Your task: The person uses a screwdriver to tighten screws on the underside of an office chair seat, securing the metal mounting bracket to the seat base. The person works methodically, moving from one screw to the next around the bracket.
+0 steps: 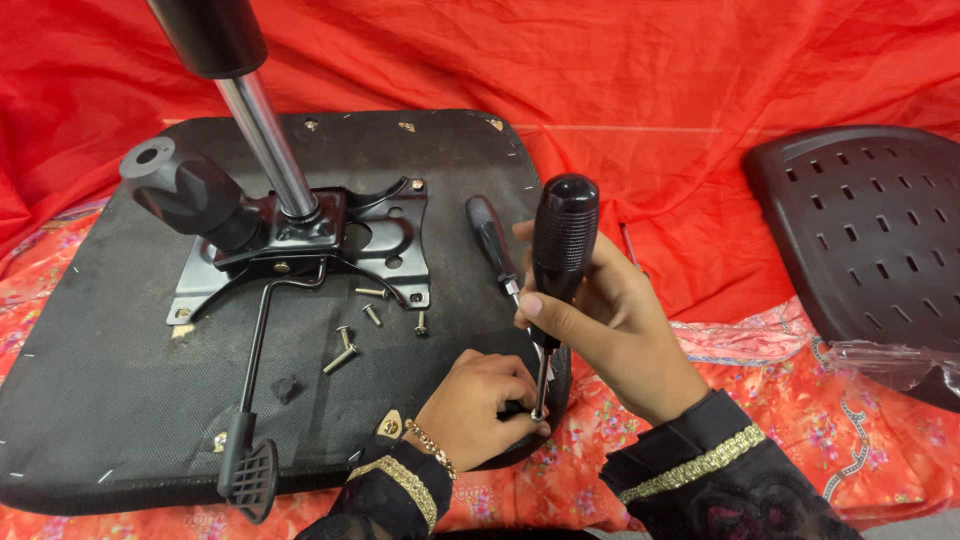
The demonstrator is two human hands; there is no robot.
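My right hand grips the black ribbed handle of a screwdriver, held upright with its shaft pointing down at the near right edge of an upturned black chair seat. My left hand rests on that edge, its fingers pinched around the screwdriver's tip. A second black-handled screwdriver lies on the seat just behind my right hand. Several loose screws lie on the seat beside the black metal mounting plate, from which a chrome gas cylinder and a black knob rise.
A black lever with a paddle end reaches from the plate to the near edge. A slotted black plastic chair back lies at the right, with clear plastic wrap by it. Red cloth covers everything behind and beneath.
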